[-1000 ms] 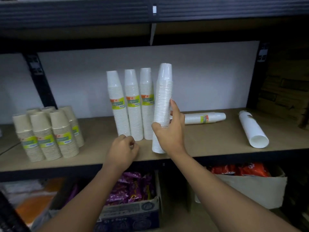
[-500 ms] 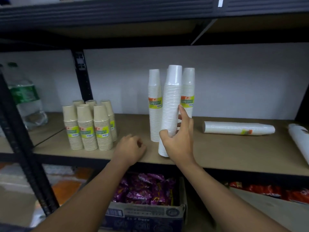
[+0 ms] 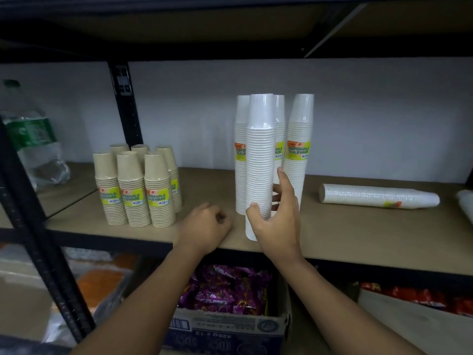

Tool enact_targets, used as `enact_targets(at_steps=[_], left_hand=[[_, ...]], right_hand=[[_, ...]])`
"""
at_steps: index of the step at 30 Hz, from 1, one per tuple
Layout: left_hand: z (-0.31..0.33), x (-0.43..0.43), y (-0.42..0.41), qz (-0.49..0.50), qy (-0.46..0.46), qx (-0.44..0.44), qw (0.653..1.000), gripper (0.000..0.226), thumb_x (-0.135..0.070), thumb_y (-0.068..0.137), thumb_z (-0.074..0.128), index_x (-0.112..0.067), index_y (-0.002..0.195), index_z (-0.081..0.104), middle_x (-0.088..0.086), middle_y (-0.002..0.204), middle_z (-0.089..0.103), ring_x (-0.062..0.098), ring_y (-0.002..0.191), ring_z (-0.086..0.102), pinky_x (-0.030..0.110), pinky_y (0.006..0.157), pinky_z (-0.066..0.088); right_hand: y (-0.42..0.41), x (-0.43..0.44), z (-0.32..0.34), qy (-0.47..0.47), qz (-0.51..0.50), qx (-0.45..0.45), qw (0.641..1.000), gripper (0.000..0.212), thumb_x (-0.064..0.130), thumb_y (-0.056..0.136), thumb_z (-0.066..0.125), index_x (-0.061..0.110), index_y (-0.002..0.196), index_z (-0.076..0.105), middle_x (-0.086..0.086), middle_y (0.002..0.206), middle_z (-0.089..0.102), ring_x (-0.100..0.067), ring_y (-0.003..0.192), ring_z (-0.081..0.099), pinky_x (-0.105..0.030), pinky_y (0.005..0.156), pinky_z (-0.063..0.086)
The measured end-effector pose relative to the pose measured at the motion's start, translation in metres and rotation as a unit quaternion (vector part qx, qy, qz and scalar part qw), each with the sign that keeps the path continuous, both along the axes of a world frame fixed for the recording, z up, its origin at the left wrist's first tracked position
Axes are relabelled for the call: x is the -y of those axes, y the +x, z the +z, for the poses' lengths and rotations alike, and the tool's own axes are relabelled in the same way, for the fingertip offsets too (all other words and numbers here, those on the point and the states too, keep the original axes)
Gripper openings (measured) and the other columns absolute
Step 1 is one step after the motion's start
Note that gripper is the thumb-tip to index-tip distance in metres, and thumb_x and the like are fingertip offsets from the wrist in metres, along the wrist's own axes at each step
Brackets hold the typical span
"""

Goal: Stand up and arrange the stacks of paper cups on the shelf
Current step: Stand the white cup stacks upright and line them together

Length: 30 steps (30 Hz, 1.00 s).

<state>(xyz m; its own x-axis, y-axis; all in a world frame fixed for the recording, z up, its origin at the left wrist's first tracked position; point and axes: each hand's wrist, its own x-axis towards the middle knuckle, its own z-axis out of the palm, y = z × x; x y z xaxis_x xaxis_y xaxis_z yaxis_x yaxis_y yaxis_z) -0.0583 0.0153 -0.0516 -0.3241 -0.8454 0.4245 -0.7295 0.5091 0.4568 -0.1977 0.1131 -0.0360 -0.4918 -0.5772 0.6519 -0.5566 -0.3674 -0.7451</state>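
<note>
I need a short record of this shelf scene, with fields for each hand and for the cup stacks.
left hand: curled, holds nothing, at the shelf edge
right hand: grips the front white stack, upright
white stacks behind: three, upright
lying white stack: on its side, right of the hands
brown stacks: upright group, left of the hands

Dim, cool light; the upper shelf (image 3: 179,29) sits in deep shadow, the back wall (image 3: 371,111) brightest. Edges bend and blur, softening the bottle (image 3: 33,139).
</note>
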Motion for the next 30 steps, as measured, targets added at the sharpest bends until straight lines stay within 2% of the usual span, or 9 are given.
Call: enact_targets(at_steps=[6, 11, 13, 16, 18, 21, 27, 30], left_hand=[[0.0000, 0.0013, 0.0002, -0.001, 0.003, 0.002, 1.000, 0.023, -0.041, 0.087, 0.058, -0.027, 0.100, 0.071, -0.005, 0.102, 0.059, 0.019, 0.103, 0.057, 0.032, 0.084, 0.047], [-0.0006, 0.0028, 0.0020, -0.004, 0.017, 0.008, 1.000, 0.023, -0.045, 0.086, 0.056, -0.032, 0.099, 0.069, -0.007, 0.101, 0.058, 0.017, 0.103, 0.057, 0.033, 0.084, 0.048], [-0.0007, 0.0029, 0.0020, -0.005, 0.015, 0.010, 1.000, 0.023, -0.045, 0.086, 0.056, -0.032, 0.099, 0.069, -0.007, 0.102, 0.058, 0.018, 0.102, 0.058, 0.034, 0.084, 0.048], [-0.0002, 0.0023, 0.0016, -0.006, 0.020, 0.010, 1.000, 0.025, -0.045, 0.087, 0.056, -0.030, 0.101, 0.070, -0.006, 0.104, 0.059, 0.018, 0.104, 0.057, 0.034, 0.085, 0.048], [-0.0001, 0.0018, 0.0015, -0.004, 0.017, 0.013, 1.000, 0.025, -0.045, 0.087, 0.056, -0.030, 0.102, 0.070, -0.005, 0.104, 0.059, 0.019, 0.104, 0.057, 0.035, 0.086, 0.048], [0.0004, 0.0005, 0.0017, -0.001, 0.016, 0.015, 1.000, 0.024, -0.045, 0.087, 0.055, -0.031, 0.101, 0.070, -0.005, 0.103, 0.059, 0.019, 0.104, 0.057, 0.035, 0.086, 0.048], [0.0007, 0.0000, 0.0013, -0.004, 0.019, 0.007, 1.000, 0.022, -0.044, 0.086, 0.057, -0.032, 0.098, 0.070, -0.006, 0.102, 0.059, 0.019, 0.102, 0.058, 0.034, 0.085, 0.048], [0.0004, -0.0008, 0.0014, -0.005, 0.011, 0.001, 1.000, 0.021, -0.043, 0.086, 0.058, -0.030, 0.097, 0.071, -0.004, 0.101, 0.060, 0.020, 0.102, 0.059, 0.035, 0.087, 0.049]], right_hand=[[-0.0037, -0.0019, -0.0025, 0.039, 0.031, 0.009, 0.999, 0.090, 0.028, 0.077, 0.072, 0.042, 0.152, 0.025, 0.010, 0.122, 0.054, -0.003, 0.100, 0.061, -0.032, 0.085, 0.057], [-0.0055, 0.0007, -0.0027, 0.057, 0.038, 0.001, 0.998, 0.089, 0.031, 0.080, 0.078, 0.035, 0.153, 0.027, 0.023, 0.116, 0.046, 0.013, 0.104, 0.052, -0.007, 0.080, 0.046], [-0.0056, 0.0013, -0.0034, 0.065, 0.046, -0.007, 0.997, 0.086, 0.033, 0.080, 0.077, 0.033, 0.152, 0.030, 0.018, 0.123, 0.048, 0.010, 0.109, 0.051, -0.010, 0.083, 0.046], [-0.0051, -0.0001, -0.0037, 0.082, 0.066, -0.009, 0.994, 0.085, 0.033, 0.080, 0.073, 0.036, 0.152, 0.027, 0.015, 0.135, 0.049, 0.001, 0.115, 0.051, -0.021, 0.091, 0.049], [-0.0055, -0.0014, -0.0033, 0.090, 0.074, 0.002, 0.993, 0.084, 0.030, 0.080, 0.071, 0.039, 0.151, 0.027, 0.016, 0.131, 0.052, 0.002, 0.111, 0.054, -0.023, 0.091, 0.050], [-0.0063, -0.0013, -0.0032, 0.100, 0.073, 0.003, 0.992, 0.084, 0.028, 0.080, 0.074, 0.038, 0.151, 0.028, 0.026, 0.116, 0.053, 0.012, 0.101, 0.055, -0.014, 0.082, 0.048], [-0.0071, 0.0016, -0.0048, 0.114, 0.071, -0.012, 0.991, 0.089, 0.036, 0.080, 0.076, 0.035, 0.153, 0.025, 0.019, 0.131, 0.049, 0.009, 0.113, 0.050, -0.017, 0.090, 0.048], [-0.0071, -0.0001, -0.0031, 0.131, 0.082, -0.004, 0.988, 0.086, 0.032, 0.081, 0.072, 0.040, 0.152, 0.025, 0.019, 0.125, 0.054, 0.003, 0.109, 0.056, -0.028, 0.094, 0.052]])
